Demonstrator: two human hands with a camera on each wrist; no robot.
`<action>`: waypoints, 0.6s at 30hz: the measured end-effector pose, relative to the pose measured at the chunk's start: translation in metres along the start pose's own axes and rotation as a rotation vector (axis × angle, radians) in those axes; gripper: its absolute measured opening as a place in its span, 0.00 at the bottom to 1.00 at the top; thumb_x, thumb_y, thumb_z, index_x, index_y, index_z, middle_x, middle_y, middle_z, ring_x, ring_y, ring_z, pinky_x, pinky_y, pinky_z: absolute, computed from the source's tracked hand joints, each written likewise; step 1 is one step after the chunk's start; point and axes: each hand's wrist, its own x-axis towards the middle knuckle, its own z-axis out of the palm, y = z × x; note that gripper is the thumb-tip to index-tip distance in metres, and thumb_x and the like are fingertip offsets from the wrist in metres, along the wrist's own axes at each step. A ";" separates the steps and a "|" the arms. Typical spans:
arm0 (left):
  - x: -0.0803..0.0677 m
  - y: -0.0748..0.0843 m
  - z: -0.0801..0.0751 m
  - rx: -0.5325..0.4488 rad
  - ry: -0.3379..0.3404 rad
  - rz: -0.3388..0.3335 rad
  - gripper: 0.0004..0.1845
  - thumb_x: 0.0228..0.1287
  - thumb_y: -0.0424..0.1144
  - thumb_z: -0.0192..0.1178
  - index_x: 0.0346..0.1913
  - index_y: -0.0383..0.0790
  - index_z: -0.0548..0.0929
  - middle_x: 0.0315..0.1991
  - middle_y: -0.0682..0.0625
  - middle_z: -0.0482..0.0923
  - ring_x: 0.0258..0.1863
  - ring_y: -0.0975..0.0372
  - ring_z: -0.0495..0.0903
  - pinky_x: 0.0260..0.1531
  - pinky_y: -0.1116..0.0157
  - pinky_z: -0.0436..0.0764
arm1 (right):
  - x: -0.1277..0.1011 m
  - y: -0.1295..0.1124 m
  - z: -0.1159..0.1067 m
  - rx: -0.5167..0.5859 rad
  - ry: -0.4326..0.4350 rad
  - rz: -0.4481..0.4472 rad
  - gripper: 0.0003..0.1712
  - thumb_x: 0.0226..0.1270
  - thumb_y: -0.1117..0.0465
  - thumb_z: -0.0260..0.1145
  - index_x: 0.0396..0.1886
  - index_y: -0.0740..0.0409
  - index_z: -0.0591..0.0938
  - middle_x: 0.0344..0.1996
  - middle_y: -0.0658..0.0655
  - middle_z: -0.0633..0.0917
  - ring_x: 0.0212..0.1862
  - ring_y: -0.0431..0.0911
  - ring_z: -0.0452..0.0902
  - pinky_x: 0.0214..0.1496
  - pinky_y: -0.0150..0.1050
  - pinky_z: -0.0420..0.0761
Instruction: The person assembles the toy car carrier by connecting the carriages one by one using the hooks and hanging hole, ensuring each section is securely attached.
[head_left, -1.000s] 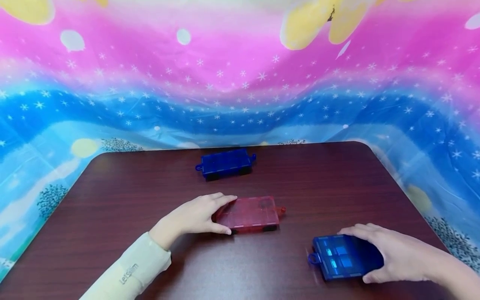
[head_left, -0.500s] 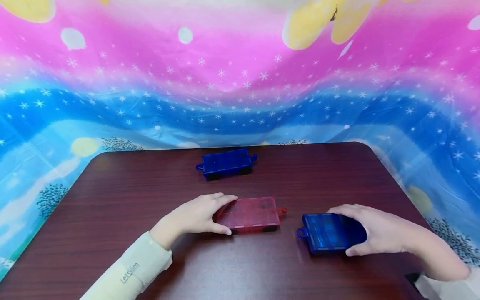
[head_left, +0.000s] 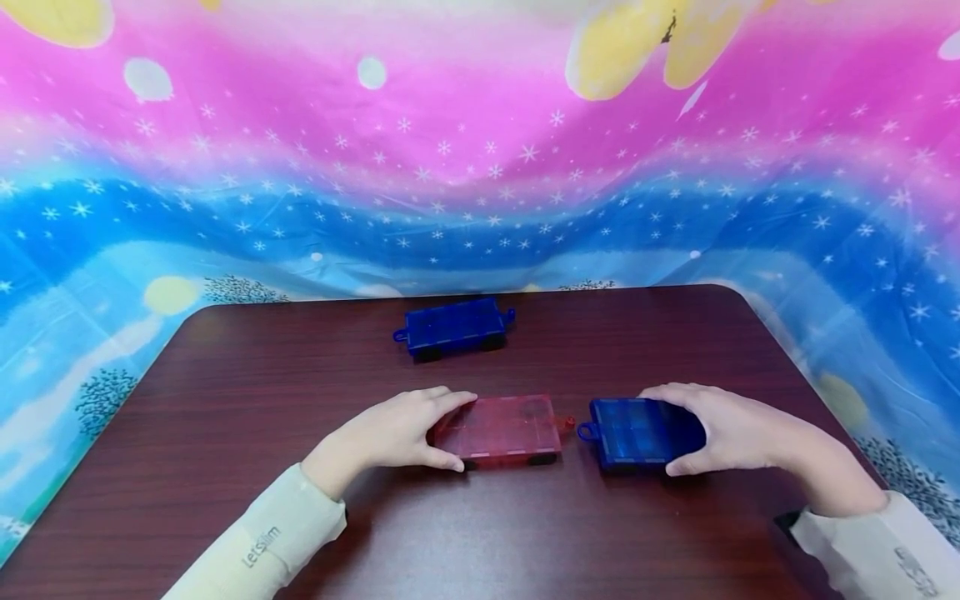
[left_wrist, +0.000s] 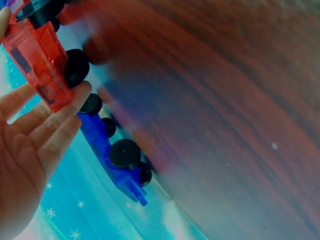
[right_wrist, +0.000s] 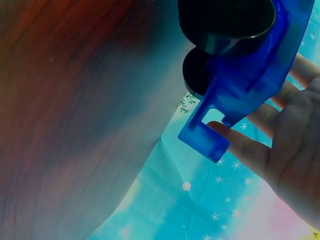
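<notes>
Keep the blue wagon (head_left: 637,433), gripped at its right end by your right hand (head_left: 723,429), level with the red wagon (head_left: 501,427), whose left end your left hand (head_left: 397,433) grips, so loop meets hook (they lie just apart). Both stand mid-table (head_left: 225,400); a starry cloth (head_left: 480,167) hangs behind.

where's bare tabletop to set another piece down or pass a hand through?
Bare table: the left side beside the left hand, the near strip between both sleeves, and the far right past the far blue car. Crowded: the centre, where the red car and the near blue car under the right hand nearly meet.
</notes>
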 end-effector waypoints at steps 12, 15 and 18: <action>0.001 0.000 0.000 0.006 0.002 -0.001 0.46 0.49 0.67 0.60 0.69 0.50 0.61 0.55 0.56 0.72 0.45 0.67 0.73 0.49 0.63 0.76 | 0.014 0.009 -0.001 0.030 0.027 -0.011 0.52 0.43 0.31 0.68 0.66 0.51 0.65 0.61 0.59 0.71 0.59 0.57 0.68 0.50 0.56 0.75; 0.001 0.000 0.001 0.009 0.003 0.001 0.46 0.49 0.68 0.60 0.69 0.50 0.61 0.54 0.56 0.72 0.45 0.68 0.73 0.49 0.63 0.76 | 0.017 0.009 0.001 0.033 0.027 -0.014 0.52 0.43 0.31 0.69 0.65 0.51 0.66 0.60 0.59 0.72 0.58 0.56 0.69 0.50 0.55 0.76; 0.001 0.000 0.001 0.010 0.002 -0.001 0.46 0.48 0.68 0.60 0.69 0.51 0.61 0.54 0.56 0.72 0.45 0.68 0.73 0.49 0.63 0.76 | 0.019 0.008 0.003 0.037 0.025 -0.024 0.51 0.42 0.32 0.70 0.65 0.51 0.66 0.59 0.58 0.73 0.57 0.55 0.70 0.50 0.53 0.76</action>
